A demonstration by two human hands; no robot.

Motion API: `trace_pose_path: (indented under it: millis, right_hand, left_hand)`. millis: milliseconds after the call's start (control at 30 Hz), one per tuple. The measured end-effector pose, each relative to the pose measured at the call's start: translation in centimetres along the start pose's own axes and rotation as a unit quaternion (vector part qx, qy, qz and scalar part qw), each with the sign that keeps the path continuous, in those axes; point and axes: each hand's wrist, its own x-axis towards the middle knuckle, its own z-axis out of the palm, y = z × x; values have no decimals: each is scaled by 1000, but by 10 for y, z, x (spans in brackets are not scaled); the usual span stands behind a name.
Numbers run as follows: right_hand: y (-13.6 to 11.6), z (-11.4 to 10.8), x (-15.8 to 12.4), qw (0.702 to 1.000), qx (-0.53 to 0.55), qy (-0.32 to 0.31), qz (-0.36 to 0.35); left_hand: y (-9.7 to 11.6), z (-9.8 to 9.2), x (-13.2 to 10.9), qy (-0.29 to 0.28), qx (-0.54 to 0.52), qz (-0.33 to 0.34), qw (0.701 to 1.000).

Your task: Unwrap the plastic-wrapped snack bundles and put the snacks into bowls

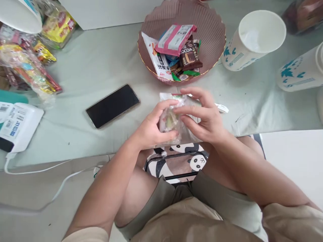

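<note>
My left hand (153, 126) and my right hand (203, 117) are both closed on a small clear plastic snack packet (171, 117), held between them just above the table's near edge. The left fingers wrap its left side. Thumb and fingers of the right hand pinch its top right part. A pink ribbed bowl (212, 37) with several wrapped snacks, among them a pink packet (175, 38) and a brown cocoa packet (189, 55), stands just behind the hands.
A black phone (112, 105) lies left of my hands. Snack bags (30, 67) are piled at the far left above a white box (17, 126) with a cable. Two paper cups (252, 40) (301, 69) lie at the right. A panda-print bag (176, 161) sits between my knees.
</note>
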Motion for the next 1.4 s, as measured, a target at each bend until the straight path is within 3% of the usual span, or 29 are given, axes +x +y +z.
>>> trace_pose_path:
  millis: [100,200,300,467,533,633,733,833,933,1067,1233,1400]
  right_hand:
    - [12,-9,1,998,-35,41,10]
    - [25,-15,-6,978,-168,62,105]
    - [32,-15,-20,954,-254,12,160]
    - [27,-15,-32,955,-242,-2,172]
    - [18,-16,-29,964,-174,1,203]
    - [2,-17,-19,964,68,-12,257]
    - [-12,-11,-10,896,309,-43,317]
    - [-20,-2,-6,820,429,-63,372]
    - [-25,3,-3,776,489,-88,388]
    - [-31,0,3,749,538,-130,365]
    - [-31,-2,7,742,541,-147,368]
    - [-29,-5,3,760,523,-153,353]
  left_hand:
    - [-2,-10,2,91,27,5,995]
    - [-5,-21,2,153,50,41,986]
    - [-6,-27,-1,167,55,36,984]
    - [-5,-26,-4,127,1,-27,992]
    - [-7,-25,-5,106,38,-7,994]
    - [-15,-25,-5,84,138,59,985]
    - [-24,-23,-4,89,221,131,962]
    - [-27,-18,-3,94,269,167,944]
    - [-24,-14,1,100,314,213,920]
    - [-20,-10,5,73,321,269,905]
    - [-17,-6,6,50,307,285,907]
    - [-20,-5,7,55,308,280,907]
